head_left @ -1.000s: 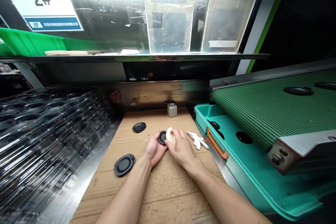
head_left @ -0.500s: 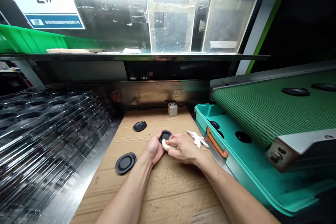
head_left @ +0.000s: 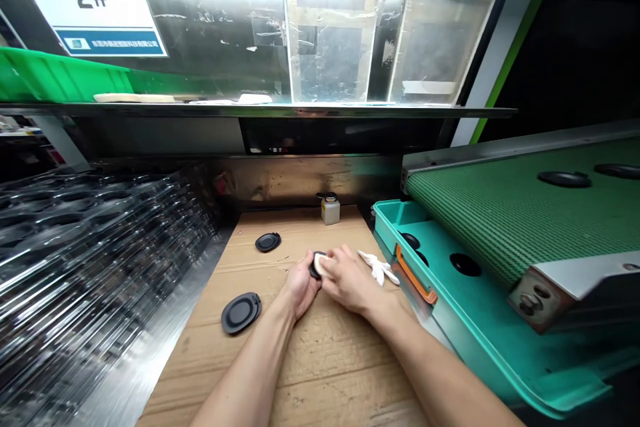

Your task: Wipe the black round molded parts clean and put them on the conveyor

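Observation:
Over the middle of the cardboard sheet (head_left: 320, 360), my left hand (head_left: 300, 287) is closed round a black oval plastic part (head_left: 313, 267). My right hand (head_left: 346, 278) pinches a white pad (head_left: 321, 265) and presses it against the face of that part. The fingers hide much of both. A similar black part (head_left: 241, 313) lies flat to the left of my left forearm, and another black part (head_left: 268, 241) lies farther back. Just right of my right hand rests a crumpled white cloth or glove (head_left: 379, 268).
A small pump bottle (head_left: 330, 209) stands at the cardboard's back edge. Stacked clear plastic trays (head_left: 75, 280) fill the left. On the right, a teal bin (head_left: 480, 333) holds several black parts, beside a green conveyor belt (head_left: 500, 200) carrying more. A metal shelf (head_left: 300, 110) crosses above.
The white pad has moved up over the black part, covering more of its face. My right hand has shifted slightly with it, and the black part is tilted more. The camera view moved a little.

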The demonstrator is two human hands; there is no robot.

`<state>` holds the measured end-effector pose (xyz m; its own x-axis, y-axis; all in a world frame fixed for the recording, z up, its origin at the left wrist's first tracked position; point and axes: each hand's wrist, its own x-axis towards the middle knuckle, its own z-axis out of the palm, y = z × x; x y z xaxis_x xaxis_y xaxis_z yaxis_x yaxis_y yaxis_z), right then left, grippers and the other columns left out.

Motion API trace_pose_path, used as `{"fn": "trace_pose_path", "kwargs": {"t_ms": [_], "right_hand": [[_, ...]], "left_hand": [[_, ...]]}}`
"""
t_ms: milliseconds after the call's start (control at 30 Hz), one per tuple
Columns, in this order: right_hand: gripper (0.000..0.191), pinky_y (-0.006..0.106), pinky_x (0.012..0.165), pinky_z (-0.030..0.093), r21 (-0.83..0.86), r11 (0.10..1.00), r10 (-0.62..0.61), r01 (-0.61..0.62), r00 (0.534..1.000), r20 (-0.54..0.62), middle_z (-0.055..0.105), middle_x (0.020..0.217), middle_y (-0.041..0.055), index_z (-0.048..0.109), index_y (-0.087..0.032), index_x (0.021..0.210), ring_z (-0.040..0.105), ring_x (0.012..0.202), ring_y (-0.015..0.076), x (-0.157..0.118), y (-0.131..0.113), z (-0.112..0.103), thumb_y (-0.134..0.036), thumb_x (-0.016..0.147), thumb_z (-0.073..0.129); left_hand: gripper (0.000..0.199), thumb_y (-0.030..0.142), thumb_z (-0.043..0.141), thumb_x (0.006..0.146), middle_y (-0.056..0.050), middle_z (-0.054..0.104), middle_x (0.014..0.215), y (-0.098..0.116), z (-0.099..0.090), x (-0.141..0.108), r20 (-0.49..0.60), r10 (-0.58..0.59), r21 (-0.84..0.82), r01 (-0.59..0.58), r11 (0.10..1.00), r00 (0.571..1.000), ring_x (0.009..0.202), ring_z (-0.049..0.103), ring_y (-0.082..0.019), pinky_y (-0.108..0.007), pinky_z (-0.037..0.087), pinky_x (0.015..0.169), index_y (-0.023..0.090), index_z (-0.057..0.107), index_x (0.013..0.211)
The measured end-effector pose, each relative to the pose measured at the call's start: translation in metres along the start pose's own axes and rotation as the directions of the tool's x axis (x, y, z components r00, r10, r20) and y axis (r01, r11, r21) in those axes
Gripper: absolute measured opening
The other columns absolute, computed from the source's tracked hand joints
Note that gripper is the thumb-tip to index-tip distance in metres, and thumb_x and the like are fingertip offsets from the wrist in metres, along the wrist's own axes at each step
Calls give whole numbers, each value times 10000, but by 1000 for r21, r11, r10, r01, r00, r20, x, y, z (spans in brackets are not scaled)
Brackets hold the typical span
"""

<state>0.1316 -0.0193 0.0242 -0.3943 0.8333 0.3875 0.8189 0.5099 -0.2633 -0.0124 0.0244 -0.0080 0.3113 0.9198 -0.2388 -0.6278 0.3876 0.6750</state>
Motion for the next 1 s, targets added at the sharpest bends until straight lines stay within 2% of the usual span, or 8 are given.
{"fn": "trace_pose_path", "kwargs": {"t_ms": [100,167,267,367,500,667,767,1000], "right_hand": [[87,284,789,362,19,997,-72,71,995,75,558,944,30,623,-218,871,451,885,170,-1,2,1,-248,835,550],[125,293,795,369,-15,1000,6,-5,999,48,557,962,38,636,-229,927,458,913,183,-1,6,0,-258,836,557],[284,320,842,388,-8,984,177,-181,971,-158,542,1060,65,603,-245,1129,458,993,208,1,15,-2,-271,852,546],[374,327,900,398,130,973,221,-189,926,-306,532,1111,76,558,-228,1229,474,1030,205,3,18,0,-301,862,555],[347,315,884,413,186,980,113,-73,969,-218,540,1096,50,598,-276,1182,494,1018,194,4,10,11,-338,841,604],[308,326,854,413,94,976,214,-199,955,-207,528,1106,75,607,-272,1174,479,1001,209,3,-1,19,-317,874,550],[289,324,865,408,90,983,174,-159,965,-198,534,1095,73,608,-272,1155,468,1014,215,3,-8,19,-315,878,537],[305,316,852,409,39,979,202,-199,952,-231,529,1114,88,589,-256,1176,462,1019,227,6,-10,20,-341,899,491]], "left_hand": [[231,230,438,924,-163,687,984,2,0,-1,5,-22,-11,22,1000,1000,941,660,-233,-372,540,844,88,620,923],[245,239,431,931,-165,687,986,3,0,-1,22,-48,2,48,999,999,924,662,-229,-381,547,827,83,620,936],[259,278,454,929,-160,689,987,6,1,-1,78,-70,23,68,997,994,873,667,-217,-377,556,785,81,620,952],[318,363,480,917,-162,688,995,8,2,1,139,-80,28,77,997,987,837,672,-221,-336,560,686,85,622,975],[366,404,473,917,-146,697,972,5,4,0,117,-54,11,53,999,992,858,670,-218,-315,549,712,93,631,1026],[336,361,482,920,-141,707,944,0,7,-3,84,-3,43,-1,999,996,862,667,-219,-328,539,753,84,651,1008],[351,369,464,925,-147,706,983,-1,8,-5,83,-1,42,-3,999,997,924,659,-226,-328,523,823,89,664,994],[328,340,466,924,-132,710,984,-1,8,-5,50,9,44,-11,999,999,968,649,-231,-346,507,879,89,658,1014]]}}
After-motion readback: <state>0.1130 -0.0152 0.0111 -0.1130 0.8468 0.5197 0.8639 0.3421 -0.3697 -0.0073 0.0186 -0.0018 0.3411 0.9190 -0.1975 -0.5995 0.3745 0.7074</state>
